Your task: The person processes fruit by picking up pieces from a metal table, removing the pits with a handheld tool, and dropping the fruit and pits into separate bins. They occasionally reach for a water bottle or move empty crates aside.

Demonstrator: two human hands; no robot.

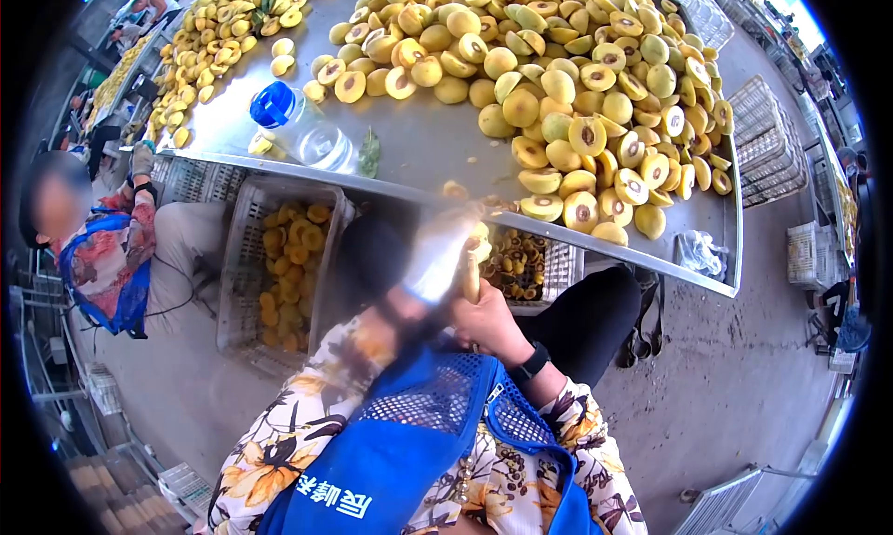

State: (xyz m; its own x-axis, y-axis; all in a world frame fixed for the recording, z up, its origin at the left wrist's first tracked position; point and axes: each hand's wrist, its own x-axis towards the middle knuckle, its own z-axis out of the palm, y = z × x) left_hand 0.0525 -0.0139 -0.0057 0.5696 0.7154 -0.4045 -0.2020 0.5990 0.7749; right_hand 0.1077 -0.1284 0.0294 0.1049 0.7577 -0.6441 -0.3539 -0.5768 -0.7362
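Observation:
My left hand (448, 237) is smeared by motion at the near edge of the metal table, so its fingers and anything in them cannot be made out. Just beside it, my right hand (493, 325) is closed, wearing a black wristband. A small yellow piece (479, 242) shows above its upright thumb, and what lies inside the fist is hidden. Halved yellow fruit (577, 126), looking like peaches with brown centres, lies heaped on the metal table (423, 144). Below my hands, a crate of brownish pieces (519, 260) stands partly under the table.
A clear bottle with a blue cap (302, 130) lies on the table to the left. Below it stands a crate of yellow halves (288, 274). A crumpled plastic bag (700, 254) rests at the right corner. Another person (107, 247) sits at left; stacked crates (767, 140) stand right.

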